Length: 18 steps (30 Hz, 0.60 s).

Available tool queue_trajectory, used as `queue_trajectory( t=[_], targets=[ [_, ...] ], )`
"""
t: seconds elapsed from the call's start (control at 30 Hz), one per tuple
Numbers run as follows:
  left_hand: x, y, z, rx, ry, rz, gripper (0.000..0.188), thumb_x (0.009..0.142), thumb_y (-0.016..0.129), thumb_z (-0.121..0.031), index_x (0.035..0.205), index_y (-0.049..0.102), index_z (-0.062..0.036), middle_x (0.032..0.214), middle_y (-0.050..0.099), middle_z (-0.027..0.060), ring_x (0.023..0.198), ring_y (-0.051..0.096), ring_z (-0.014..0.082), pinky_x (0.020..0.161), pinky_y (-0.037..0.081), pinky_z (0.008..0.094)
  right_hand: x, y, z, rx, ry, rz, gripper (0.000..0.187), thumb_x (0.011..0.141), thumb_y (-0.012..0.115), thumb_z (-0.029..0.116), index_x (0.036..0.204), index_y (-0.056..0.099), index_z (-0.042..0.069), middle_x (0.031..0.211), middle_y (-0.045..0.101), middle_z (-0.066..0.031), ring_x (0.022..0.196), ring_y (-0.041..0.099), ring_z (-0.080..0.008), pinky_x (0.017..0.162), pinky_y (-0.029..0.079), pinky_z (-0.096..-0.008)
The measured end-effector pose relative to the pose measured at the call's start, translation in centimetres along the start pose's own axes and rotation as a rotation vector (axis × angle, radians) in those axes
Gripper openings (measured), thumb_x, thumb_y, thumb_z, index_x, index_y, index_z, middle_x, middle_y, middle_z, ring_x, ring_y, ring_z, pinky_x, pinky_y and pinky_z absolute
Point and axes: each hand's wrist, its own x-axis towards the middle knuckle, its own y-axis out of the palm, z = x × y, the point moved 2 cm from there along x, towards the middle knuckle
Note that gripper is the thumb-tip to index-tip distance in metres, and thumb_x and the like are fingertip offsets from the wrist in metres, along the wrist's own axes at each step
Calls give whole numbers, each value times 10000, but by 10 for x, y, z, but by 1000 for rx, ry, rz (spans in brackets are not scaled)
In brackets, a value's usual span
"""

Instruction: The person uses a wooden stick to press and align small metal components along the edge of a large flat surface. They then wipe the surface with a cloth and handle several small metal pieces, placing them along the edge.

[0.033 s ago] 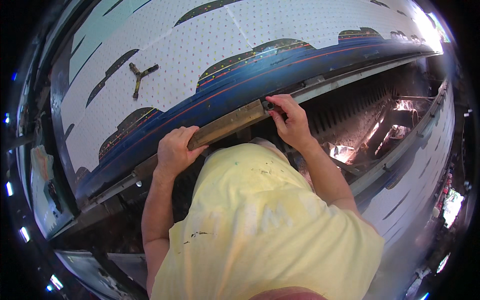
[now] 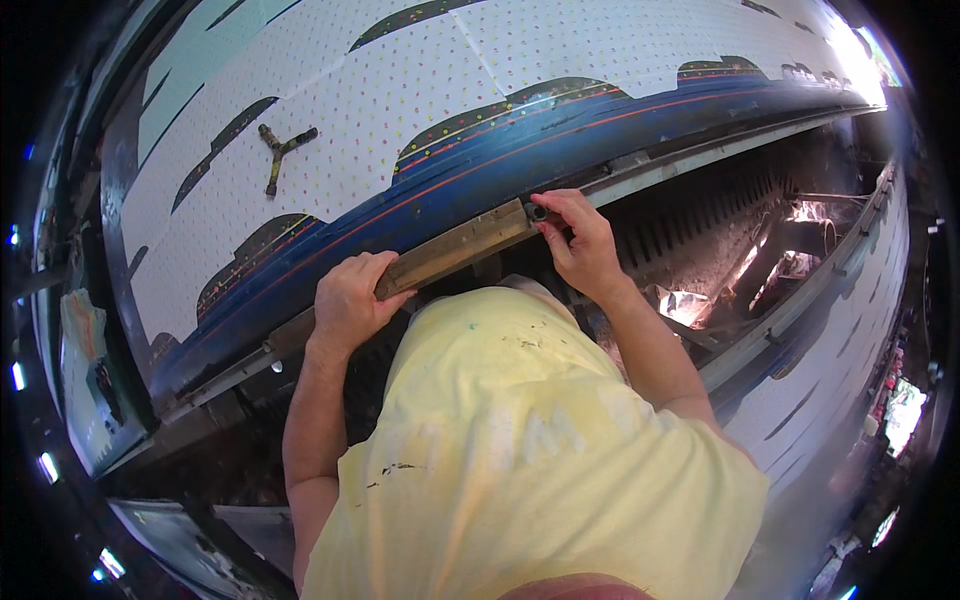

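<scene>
You've got the wooden bar (image 2: 455,248) lying slantwise along the near edge of the tabletop (image 2: 460,180), just in front of your yellow shirt (image 2: 560,450). Your left hand (image 2: 352,300) wraps its left end, fingers over the top and thumb below. Over at the other end, your right hand (image 2: 583,245) has thumb and forefinger closed around a small dark fitting (image 2: 538,212).

That bar looks stiff and moderately heavy, hardly fragile, with worn faces that probably grip better than they slip; the squared ends look like the best hold. The fitting seems hard and small, easy to fumble, so a fingertip pinch suits it.

Now the surface: blue along the edge with an orange stripe, and a white dotted sheet (image 2: 350,110) broken by dark, rounded patches. A 3-armed Y-shaped tool (image 2: 280,150) lies on it, well apart from your hands. A pale metal rail (image 2: 700,155) runs off rightward, past a dusty, slotted bay (image 2: 690,215). Bright light spills in at the far right; the left side sits dark.
</scene>
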Motion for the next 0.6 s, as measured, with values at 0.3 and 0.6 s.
queue_trajectory(
  t=[0.3,0.6],
  targets=[
    [5,1,4,-22,-2,-19,574,780,975,-350,1251,746,-116,1005,745,74,953,751,320,829,611,444,8,4,-7,-75,2,12,442,928,723,-126,1337,720,42,1203,735,-178,978,774,-357,804,644,-396],
    [76,24,-51,-91,200,-40,883,823,941,-242,1582,519,-81,1224,711,144,1126,720,379,908,612,487,9,10,-17,-123,-77,0,491,938,690,-167,1379,720,47,1231,735,-167,1013,770,-321,839,637,-364]
  ],
)
